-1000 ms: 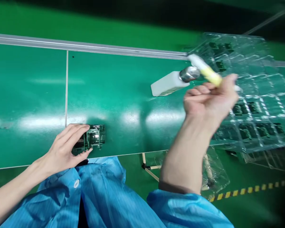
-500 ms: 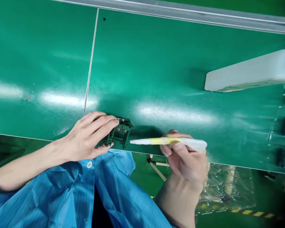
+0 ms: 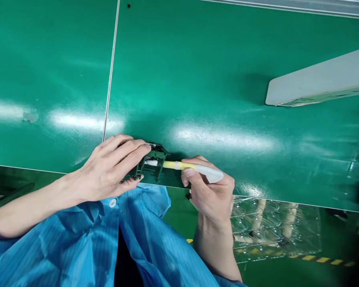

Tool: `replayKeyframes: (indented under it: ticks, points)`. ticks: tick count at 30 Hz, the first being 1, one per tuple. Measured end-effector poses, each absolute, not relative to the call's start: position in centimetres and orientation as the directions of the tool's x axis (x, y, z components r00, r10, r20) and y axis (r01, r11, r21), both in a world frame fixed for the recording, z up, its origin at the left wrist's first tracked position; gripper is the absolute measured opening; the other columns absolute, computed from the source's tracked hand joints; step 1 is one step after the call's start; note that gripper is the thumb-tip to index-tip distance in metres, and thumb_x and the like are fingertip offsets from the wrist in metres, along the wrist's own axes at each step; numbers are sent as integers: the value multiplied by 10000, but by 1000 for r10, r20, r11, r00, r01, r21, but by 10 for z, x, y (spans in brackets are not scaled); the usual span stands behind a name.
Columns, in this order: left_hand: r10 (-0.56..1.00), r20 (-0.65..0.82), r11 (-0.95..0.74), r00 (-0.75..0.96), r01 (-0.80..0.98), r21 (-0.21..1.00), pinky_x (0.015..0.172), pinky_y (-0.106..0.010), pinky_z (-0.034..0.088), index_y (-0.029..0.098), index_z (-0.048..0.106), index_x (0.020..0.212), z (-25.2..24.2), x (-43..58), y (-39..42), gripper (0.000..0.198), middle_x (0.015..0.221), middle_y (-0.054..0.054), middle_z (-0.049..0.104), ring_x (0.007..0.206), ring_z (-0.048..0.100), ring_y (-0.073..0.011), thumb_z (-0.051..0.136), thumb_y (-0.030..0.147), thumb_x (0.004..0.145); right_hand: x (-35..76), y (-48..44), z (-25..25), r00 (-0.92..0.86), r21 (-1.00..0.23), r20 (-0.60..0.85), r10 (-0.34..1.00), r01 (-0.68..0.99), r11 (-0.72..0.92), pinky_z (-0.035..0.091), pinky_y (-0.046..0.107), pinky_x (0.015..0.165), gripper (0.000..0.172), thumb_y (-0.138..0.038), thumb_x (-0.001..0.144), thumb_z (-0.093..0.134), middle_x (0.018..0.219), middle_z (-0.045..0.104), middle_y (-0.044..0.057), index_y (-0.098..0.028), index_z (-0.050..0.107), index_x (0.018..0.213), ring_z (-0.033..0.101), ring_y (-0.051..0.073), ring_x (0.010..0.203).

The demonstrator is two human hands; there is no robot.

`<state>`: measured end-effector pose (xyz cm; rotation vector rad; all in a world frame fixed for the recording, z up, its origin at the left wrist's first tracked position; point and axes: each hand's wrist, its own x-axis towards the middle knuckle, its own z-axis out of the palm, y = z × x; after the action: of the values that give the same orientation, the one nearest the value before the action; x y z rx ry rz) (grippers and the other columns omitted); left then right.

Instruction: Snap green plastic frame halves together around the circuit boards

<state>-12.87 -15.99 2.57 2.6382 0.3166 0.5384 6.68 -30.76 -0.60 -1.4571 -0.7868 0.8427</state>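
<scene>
A green anti-static mat (image 3: 197, 79) covers the workbench, and a thin pale seam (image 3: 110, 67) crosses it from the far edge to the near edge. A metal rail (image 3: 287, 6) runs along the mat's far edge. On the mat, toward its right side, a white plastic bottle (image 3: 320, 79) lies on its side and runs out of view. Beyond the mat's near edge, a stack of clear plastic trays (image 3: 275, 227) sits lower down, with yellow-and-black hazard tape (image 3: 323, 260) on the green floor just past it.
</scene>
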Motion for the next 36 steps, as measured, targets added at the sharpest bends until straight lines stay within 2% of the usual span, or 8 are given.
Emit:
replayKeyframes:
  ticks: [2,5,8,11,20,26,31,36]
  points:
    - [294,310,-882,904,132,453,864,-408,582,67,558,1239,26,-130,-160,439,1156,-181,688,1000,642,-270,660,275,867,64,-309,-5,482,-999,-13,876,29,-30,378,218,417,137,-147,882,679,692,644,2,-224,764,957,505,113,513]
    - [301,297,-877,906,140,460,871,-408,579,90,550,1261,26,-131,-159,448,1175,-171,683,1012,641,-268,658,284,871,68,-311,2,411,-980,111,905,195,32,428,235,468,230,-77,874,675,793,681,5,-252,759,997,562,125,579]
    - [308,288,-871,907,148,468,882,-410,574,96,551,1262,26,-130,-159,447,1183,-169,678,1018,643,-269,660,285,872,79,-315,11,304,-923,242,922,365,122,487,265,540,329,-18,863,676,870,690,18,-263,744,1072,600,143,650]
    - [301,288,-871,909,140,471,884,-418,576,84,554,1259,26,-130,-158,448,1174,-175,680,1020,643,-275,662,285,873,89,-315,18,166,-878,294,941,436,197,506,270,546,392,8,876,661,881,667,36,-259,709,1159,608,150,669]
    - [271,284,-881,920,118,459,883,-425,579,40,572,1232,28,-131,-156,458,1171,-193,684,1015,641,-282,690,287,865,96,-306,24,-111,-776,273,956,563,286,542,231,663,212,-44,983,560,982,635,65,-166,632,1140,635,132,797]
    - [228,284,-889,931,80,451,857,-429,583,16,578,1229,29,-129,-156,472,1164,-197,686,1002,633,-294,686,304,871,121,-293,34,-255,-813,194,947,498,300,522,196,658,282,-10,989,497,1003,621,63,-173,627,1179,625,105,794]
    - [237,291,-890,927,88,447,854,-430,581,6,589,1211,30,-128,-156,472,1144,-205,690,990,638,-296,696,310,867,120,-283,22,-211,-884,189,959,389,259,525,211,628,234,-68,982,576,964,654,52,-199,686,1142,642,120,768]
    - [229,293,-889,928,77,451,839,-422,581,4,589,1212,30,-128,-154,468,1138,-205,691,980,636,-291,697,298,865,133,-292,22,-212,-882,169,963,404,244,508,220,616,346,16,946,573,976,651,60,-211,681,1183,628,120,775]
